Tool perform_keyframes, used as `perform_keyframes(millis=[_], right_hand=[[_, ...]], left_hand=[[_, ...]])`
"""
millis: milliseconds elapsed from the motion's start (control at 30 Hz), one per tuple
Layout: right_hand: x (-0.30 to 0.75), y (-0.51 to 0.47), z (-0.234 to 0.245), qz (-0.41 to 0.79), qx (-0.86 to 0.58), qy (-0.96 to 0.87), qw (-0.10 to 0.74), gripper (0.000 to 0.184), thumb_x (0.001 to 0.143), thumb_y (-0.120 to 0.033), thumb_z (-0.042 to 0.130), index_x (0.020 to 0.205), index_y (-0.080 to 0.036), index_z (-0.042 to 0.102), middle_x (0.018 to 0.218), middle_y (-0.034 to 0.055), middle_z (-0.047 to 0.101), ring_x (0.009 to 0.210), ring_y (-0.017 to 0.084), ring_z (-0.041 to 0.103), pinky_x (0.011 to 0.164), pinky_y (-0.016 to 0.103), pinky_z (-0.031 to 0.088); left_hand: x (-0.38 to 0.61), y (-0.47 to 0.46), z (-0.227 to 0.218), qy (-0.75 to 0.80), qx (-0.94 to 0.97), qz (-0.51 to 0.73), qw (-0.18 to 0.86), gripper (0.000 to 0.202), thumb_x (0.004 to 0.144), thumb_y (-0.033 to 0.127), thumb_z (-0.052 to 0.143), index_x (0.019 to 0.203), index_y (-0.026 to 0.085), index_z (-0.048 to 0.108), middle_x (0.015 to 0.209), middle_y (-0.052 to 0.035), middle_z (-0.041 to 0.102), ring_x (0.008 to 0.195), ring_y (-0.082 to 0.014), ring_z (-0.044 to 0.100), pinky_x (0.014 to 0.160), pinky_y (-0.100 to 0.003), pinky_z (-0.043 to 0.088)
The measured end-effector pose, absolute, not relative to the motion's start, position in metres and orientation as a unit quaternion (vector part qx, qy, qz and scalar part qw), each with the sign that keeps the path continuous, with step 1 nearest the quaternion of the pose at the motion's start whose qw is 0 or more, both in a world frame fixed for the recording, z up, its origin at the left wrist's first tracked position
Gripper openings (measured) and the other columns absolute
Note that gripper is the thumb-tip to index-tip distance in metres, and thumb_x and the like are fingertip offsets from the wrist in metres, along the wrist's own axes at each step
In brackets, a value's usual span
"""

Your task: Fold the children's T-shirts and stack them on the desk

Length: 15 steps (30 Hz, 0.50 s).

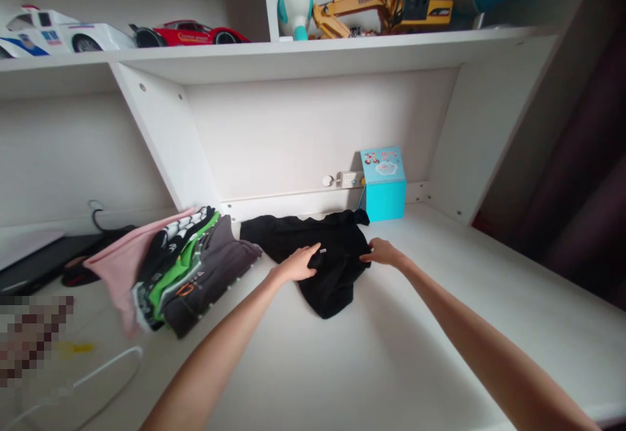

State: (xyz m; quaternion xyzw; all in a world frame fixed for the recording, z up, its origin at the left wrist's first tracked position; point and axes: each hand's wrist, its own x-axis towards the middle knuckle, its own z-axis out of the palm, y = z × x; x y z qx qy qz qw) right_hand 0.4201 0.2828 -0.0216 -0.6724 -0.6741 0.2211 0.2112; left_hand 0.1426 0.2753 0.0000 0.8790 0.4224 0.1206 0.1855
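Observation:
A crumpled black garment [332, 281] lies on the white desk [415, 359], with a small white label showing near its middle. My left hand [297, 263] rests on its left part, fingers gathered on the cloth. My right hand [384, 253] reaches its right edge, and the fingertips meet the fabric there. To the left of the garment sits a fanned stack of folded clothes [180, 274] in pink, black, green and grey, which neither hand touches.
A turquoise box [384, 183] and a wall socket [349, 179] stand behind the garment. Above, a white shelf [293, 53] carries toy cars, a yellow toy excavator and a globe. A dark flat device [49, 261] and cable lie at far left; the lower-left corner is pixelated.

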Motion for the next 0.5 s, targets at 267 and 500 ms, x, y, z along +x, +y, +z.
perform_keyframes(millis=[267, 500], right_hand=[[0.413, 0.284, -0.02, 0.426, -0.537, -0.542, 0.486, 0.032, 0.072, -0.045, 0.058, 0.091, -0.019, 0.057, 0.084, 0.0045, 0.066, 0.076, 0.017, 0.061, 0.064, 0.028, 0.049], [0.437, 0.269, 0.004, 0.534, -0.451, -0.519, 0.493, 0.034, 0.061, -0.032, 0.069, 0.091, -0.017, 0.062, 0.081, 0.0055, 0.066, 0.071, 0.018, 0.062, 0.067, 0.031, 0.05]], left_hand=[[0.118, 0.273, 0.033, 0.386, 0.796, 0.271, 0.379, 0.021, 0.064, 0.028, 0.067, 0.08, 0.014, 0.063, 0.071, -0.0001, 0.061, 0.07, -0.0179, 0.057, 0.066, -0.027, 0.042], [0.056, 0.243, 0.064, 0.351, 0.585, 0.495, 0.539, 0.03, 0.064, 0.021, 0.068, 0.093, 0.015, 0.059, 0.082, -0.0031, 0.063, 0.085, -0.0189, 0.059, 0.078, -0.03, 0.044]])
